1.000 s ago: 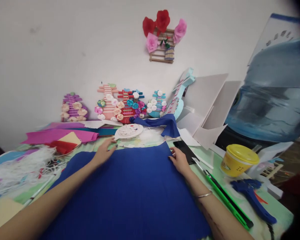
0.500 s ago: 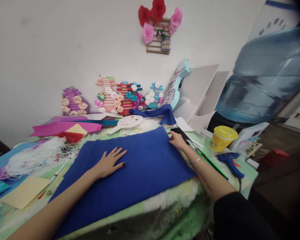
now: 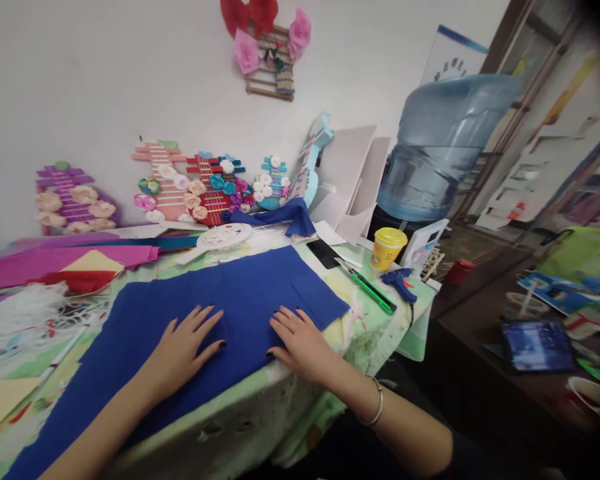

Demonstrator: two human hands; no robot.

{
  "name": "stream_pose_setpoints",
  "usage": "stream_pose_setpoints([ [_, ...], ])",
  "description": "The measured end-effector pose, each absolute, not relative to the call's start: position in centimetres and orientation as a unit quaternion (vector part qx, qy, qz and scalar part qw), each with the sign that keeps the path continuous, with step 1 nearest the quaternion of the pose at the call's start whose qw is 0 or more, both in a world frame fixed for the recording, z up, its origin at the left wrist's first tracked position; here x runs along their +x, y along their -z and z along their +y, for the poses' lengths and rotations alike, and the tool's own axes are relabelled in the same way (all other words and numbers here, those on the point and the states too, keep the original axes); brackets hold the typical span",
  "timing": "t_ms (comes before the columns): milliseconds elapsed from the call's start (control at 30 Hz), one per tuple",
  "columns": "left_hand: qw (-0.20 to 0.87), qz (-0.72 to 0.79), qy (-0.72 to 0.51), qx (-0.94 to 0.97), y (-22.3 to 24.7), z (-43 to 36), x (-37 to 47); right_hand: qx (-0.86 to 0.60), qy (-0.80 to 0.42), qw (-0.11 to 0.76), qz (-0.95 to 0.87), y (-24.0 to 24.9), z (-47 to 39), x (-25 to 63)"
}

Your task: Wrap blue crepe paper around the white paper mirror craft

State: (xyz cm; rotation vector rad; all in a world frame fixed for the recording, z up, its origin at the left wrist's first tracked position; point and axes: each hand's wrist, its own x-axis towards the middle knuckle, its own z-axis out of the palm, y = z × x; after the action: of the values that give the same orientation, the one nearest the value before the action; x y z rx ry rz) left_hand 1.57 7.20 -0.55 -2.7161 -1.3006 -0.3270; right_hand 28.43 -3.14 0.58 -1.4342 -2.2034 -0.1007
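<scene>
A wide sheet of blue fabric or crepe paper lies spread over the near part of the table. My left hand rests flat on its left half, fingers apart. On the right, near the sheet's front edge, my right hand lies palm down with fingers stretched out. Neither hand grips anything. Beyond the sheet's right edge lie a green-handled cutter and a black phone. A strip of the same blue lies crumpled behind the sheet.
Purple and red pieces and tangled white string lie at left. A yellow tub and a blue glue gun stand at right. Flowered instrument-shaped crafts lean on the wall, and a large water bottle stands beyond.
My right hand has moved from the sheet's far right corner toward its front edge and lies flat. My left hand stays on the sheet. The view has swung right.
</scene>
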Motion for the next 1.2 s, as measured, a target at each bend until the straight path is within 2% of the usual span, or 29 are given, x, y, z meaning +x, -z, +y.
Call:
stream_pose_setpoints([
  [133,0.016,-0.437,0.120,-0.891,1.4,9.9,0.4,-0.617,0.061,0.351,-0.701,-0.6,-3.2,31.3],
  [233,-0.015,-0.389,0.154,-0.908,0.1,12.0,2.9,-0.662,0.075,0.389,-0.637,-0.2,-2.9,34.5],
  [433,-0.083,-0.335,0.159,-0.925,-2.9,14.9,15.4,-0.650,0.080,0.382,-0.652,2.5,-3.8,37.0],
  [633,-0.129,-0.364,0.135,-0.913,-1.7,16.6,24.7,-0.632,0.105,0.400,-0.656,3.2,-4.4,37.0],
  [933,-0.183,-0.383,0.120,-0.897,-0.4,17.5,27.1,-0.633,0.108,0.416,-0.644,3.2,-4.7,36.9],
  [1200,-0.181,-0.365,0.177,-0.896,0.6,17.2,26.6,-0.642,0.102,0.391,-0.652,1.8,-4.8,35.9],
])
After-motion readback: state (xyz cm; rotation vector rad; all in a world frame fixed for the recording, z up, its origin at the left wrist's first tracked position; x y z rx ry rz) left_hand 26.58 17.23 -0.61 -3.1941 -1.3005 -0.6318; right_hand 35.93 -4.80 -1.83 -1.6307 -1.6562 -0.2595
